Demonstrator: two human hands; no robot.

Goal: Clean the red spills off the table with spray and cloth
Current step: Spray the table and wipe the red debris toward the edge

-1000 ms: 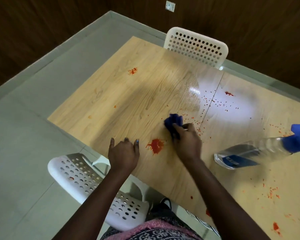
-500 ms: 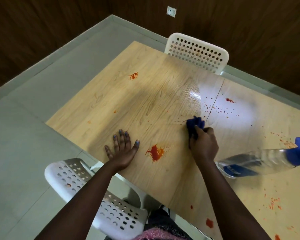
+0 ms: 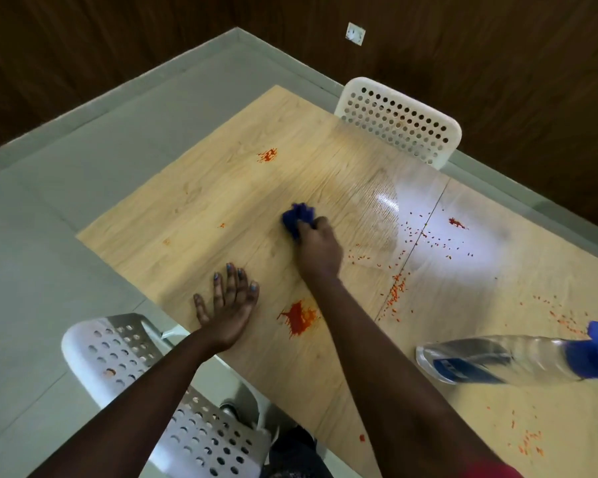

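Observation:
My right hand (image 3: 316,244) grips a bunched blue cloth (image 3: 298,218) and presses it on the wooden table (image 3: 194,215) near its middle. My left hand (image 3: 228,300) lies flat on the table near the front edge, fingers spread. A big red spill (image 3: 298,317) sits between my two forearms. A smaller red spill (image 3: 267,155) lies far left, another red spot (image 3: 457,222) to the right, and red specks (image 3: 397,288) scatter along the table seam. A clear spray bottle (image 3: 497,357) with a blue head lies on its side at the right.
A white perforated chair (image 3: 399,120) stands at the table's far side. Another white perforated chair (image 3: 125,360) stands at the near left corner, below my left arm. Grey floor (image 3: 49,236) lies to the left, with dark wood wall behind.
My right hand has swept the blue cloth leftward and farther away across the table. My left hand went from curled fingers to flat on the table and stays there.

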